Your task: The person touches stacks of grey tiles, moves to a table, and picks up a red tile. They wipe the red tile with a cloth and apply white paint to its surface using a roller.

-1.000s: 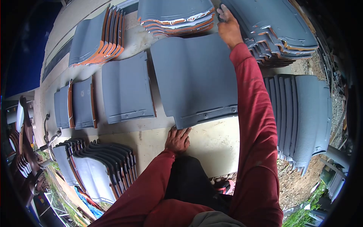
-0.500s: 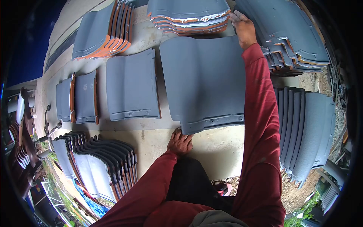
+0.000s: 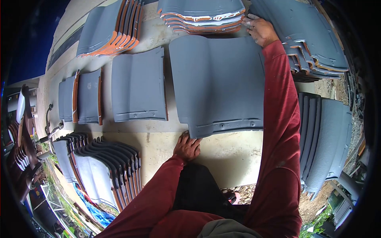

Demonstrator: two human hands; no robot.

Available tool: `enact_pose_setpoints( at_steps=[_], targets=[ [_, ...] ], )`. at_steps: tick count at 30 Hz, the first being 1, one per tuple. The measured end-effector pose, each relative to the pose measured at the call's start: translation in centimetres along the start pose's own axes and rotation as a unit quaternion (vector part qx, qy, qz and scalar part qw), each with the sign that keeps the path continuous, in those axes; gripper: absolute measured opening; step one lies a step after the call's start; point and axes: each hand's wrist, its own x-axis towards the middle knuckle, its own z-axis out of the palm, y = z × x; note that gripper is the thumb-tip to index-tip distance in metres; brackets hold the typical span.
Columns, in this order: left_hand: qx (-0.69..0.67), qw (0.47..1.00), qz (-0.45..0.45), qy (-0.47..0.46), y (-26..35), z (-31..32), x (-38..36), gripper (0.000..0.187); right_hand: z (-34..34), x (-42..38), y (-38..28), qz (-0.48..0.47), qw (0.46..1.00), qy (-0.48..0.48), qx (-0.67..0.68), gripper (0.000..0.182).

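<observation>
Your left hand is resting at the near left corner of a large grey tile, fingers extended; whether it is gripping that corner you cannot tell from this angle. Your right hand is reaching to the tile's far right corner, its fingers parted and loosely bent, just beside the far middle stack. The large tile is lying mid-counter, your red sleeve covering part of its right side. Open, pale surface is stretching from the tile down to the near edge of the counter, while narrow gaps are separating it from a smaller tile on its left and from the far middle stack. Toward the counter's far right corner, another stack is crowding the space; along the right side, a row of curved tiles is standing close to your sleeve. Toward the near left corner, upright tiles are lining up. Smudges are marking the bare surface, and beyond the counter's near right corner, grass is growing beside brown ground.
</observation>
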Motion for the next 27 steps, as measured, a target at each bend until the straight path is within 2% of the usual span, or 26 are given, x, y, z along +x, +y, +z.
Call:
enact_pose_setpoints(
  at_steps=[4,6,8,10,13,15,16,18,19,22,24,27],
  targets=[
    [-0.001,1.000,-0.002,0.003,-0.1,0.1,0.0,0.053,0.7,1.7,-0.4,0.020,0.999,0.048,-0.014,0.036],
    [0.017,0.998,0.014,0.052,0.1,-0.1,0.2,0.048,1.8,2.4,-0.1,0.021,0.984,0.039,-0.172,0.056],
    [0.010,0.999,0.005,0.030,0.0,0.3,-0.2,0.049,-1.2,7.3,2.4,0.027,0.986,0.019,-0.162,0.053],
    [0.002,1.000,-0.002,0.010,-0.1,0.5,-0.3,0.050,-1.1,7.3,2.4,0.029,0.988,0.000,-0.155,0.050],
    [0.008,0.999,0.014,0.040,-0.1,0.7,-0.1,0.046,-0.3,4.6,0.7,0.025,0.980,0.012,-0.197,0.044],
    [0.002,0.999,0.014,0.049,-0.2,0.9,-0.3,0.043,1.1,3.6,0.1,0.107,0.980,0.063,-0.153,0.042],
    [0.004,0.999,0.013,0.047,-0.3,0.8,-0.3,0.043,0.8,4.0,0.4,0.109,0.981,0.061,-0.151,0.042],
    [0.002,1.000,0.002,0.025,-0.2,0.9,-0.6,0.040,0.3,4.0,0.5,0.078,0.960,-0.033,-0.268,0.034],
    [0.002,1.000,0.000,0.023,-0.3,0.9,-0.7,0.040,0.5,4.0,0.7,0.080,0.960,-0.034,-0.268,0.034],
    [-0.005,1.000,0.003,0.030,-0.2,1.0,-0.5,0.040,1.0,3.6,0.7,0.069,0.957,-0.003,-0.280,0.026],
    [-0.012,1.000,-0.009,0.010,-0.2,0.9,-0.6,0.040,1.4,3.1,0.6,0.047,0.972,0.024,-0.227,0.022],
    [-0.005,1.000,-0.007,0.000,-0.3,1.0,-0.8,0.041,1.0,4.1,1.1,0.071,0.967,0.028,-0.245,0.027]
  ],
)
